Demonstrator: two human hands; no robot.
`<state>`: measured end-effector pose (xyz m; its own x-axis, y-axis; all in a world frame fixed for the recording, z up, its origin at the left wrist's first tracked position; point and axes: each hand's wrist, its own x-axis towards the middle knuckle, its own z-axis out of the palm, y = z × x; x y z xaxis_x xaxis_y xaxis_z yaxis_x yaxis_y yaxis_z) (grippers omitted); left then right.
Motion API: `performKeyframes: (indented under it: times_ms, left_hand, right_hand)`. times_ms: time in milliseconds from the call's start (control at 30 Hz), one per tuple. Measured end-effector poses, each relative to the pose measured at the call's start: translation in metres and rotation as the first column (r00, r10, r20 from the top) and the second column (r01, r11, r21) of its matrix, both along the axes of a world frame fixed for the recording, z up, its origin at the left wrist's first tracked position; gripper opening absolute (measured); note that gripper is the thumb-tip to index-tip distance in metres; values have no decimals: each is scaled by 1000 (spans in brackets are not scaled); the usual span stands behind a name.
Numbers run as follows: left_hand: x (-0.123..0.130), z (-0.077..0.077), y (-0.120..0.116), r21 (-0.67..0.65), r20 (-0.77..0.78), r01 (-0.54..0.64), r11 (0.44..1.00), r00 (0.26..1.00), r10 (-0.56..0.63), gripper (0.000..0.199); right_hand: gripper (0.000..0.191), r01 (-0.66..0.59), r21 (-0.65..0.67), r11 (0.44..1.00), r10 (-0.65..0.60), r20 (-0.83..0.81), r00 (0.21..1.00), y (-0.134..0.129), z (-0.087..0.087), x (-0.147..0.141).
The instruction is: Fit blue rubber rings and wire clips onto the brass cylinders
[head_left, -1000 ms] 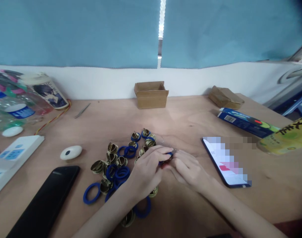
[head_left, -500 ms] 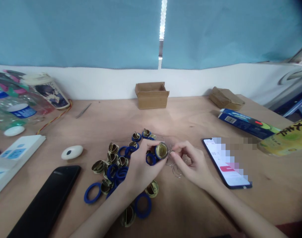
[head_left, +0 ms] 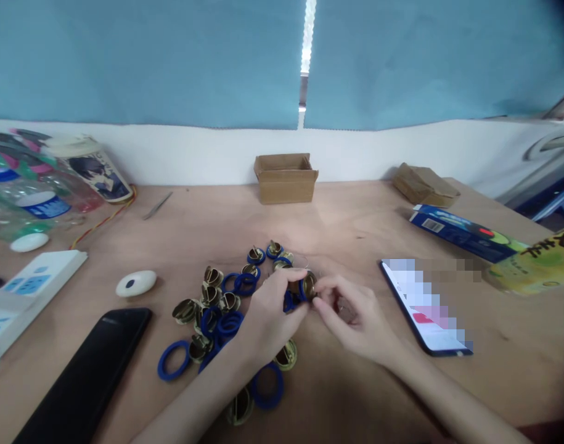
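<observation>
My left hand is closed around a small round brass-coloured metal cup with a blue ring on it, holding it tilted above the table. The fingertips of my right hand are pinched at the cup's right rim; whatever they hold is hidden. Left of my hands lies a loose pile of similar brass-coloured metal cups with blue rings among them. Part of a thin wire ring shows just behind my left fingers.
An open cardboard box stands by the wall. A lit phone lies to the right, near a blue carton. At left are a black phone, a white oval case, a power strip and plastic bottles.
The cup has turned in my left hand, so its open face points more to the right. My right fingertips have moved in against its rim.
</observation>
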<state>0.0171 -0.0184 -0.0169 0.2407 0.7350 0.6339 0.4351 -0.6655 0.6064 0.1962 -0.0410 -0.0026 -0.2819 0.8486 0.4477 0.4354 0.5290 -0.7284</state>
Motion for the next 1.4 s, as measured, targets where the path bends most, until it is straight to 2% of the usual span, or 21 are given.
performKeyframes:
  times_ms: [133, 333, 433, 533, 667, 733, 800, 867, 900, 1000, 1067, 1200, 1300, 1400]
  left_hand:
    - [-2, -4, 0, -4, -26, 21, 1000, 999, -21, 50]
    - [0, -2, -3, 37, -71, 65, 997, 996, -62, 44]
    - [0, 2, -4, 72, -121, 89, 993, 989, -80, 39]
    - [0, 5, -3, 72, -184, 79, 994, 981, -64, 41]
    - [1, 6, -4, 64, -197, 53, 997, 980, -39, 47]
    - [1, 7, -4, 69, -189, 59, 996, 981, -45, 45]
    - [0, 7, -4, 84, -194, 61, 995, 980, -44, 40]
    - [-1, 8, -3, 109, -196, 49, 993, 980, -27, 38]
    - [-2, 8, -2, 119, -191, 39, 992, 982, -16, 36]
    - [-3, 9, 0, 115, -171, 8, 993, 985, 12, 31]
    - [-3, 9, 1, 94, -170, 3, 996, 985, 14, 30]
    - [-2, 9, 2, 95, -173, 12, 995, 985, 4, 31]
    - [-2, 9, 0, 90, -178, 10, 996, 984, 6, 23]
    - [-2, 10, -1, -1, -167, -33, 999, 985, 33, 17]
  right_hand:
    - [12, -30, 50, 998, 25, 99, 995, -3, -6, -3]
    - [6, 72, 99, 992, -82, 104, 991, -4, -10, -11]
    - [10, 99, -4, 995, -98, 64, 993, -4, -9, -12]
    - [17, 75, -205, 976, -86, -47, 995, -2, -4, -9]
    - [36, -47, -431, 901, -107, -327, 939, 4, 3, -5]
    - [41, -159, -544, 824, -119, -440, 890, 7, 4, -4]
    - [43, -281, -637, 718, -143, -530, 836, 9, 3, -5]
    - [42, -339, -674, 656, -193, -584, 788, 12, 0, -6]
    - [41, -339, -676, 655, -218, -598, 771, 13, -1, -6]
    - [35, -274, -647, 712, -276, -616, 738, 18, -2, -5]
    - [31, -244, -642, 726, -310, -624, 718, 20, -2, -2]
    - [27, -223, -669, 709, -376, -626, 684, 24, 0, 2]
    - [27, -216, -679, 702, -404, -629, 664, 25, 2, 4]
    - [27, -223, -683, 695, -423, -640, 641, 25, 0, 5]
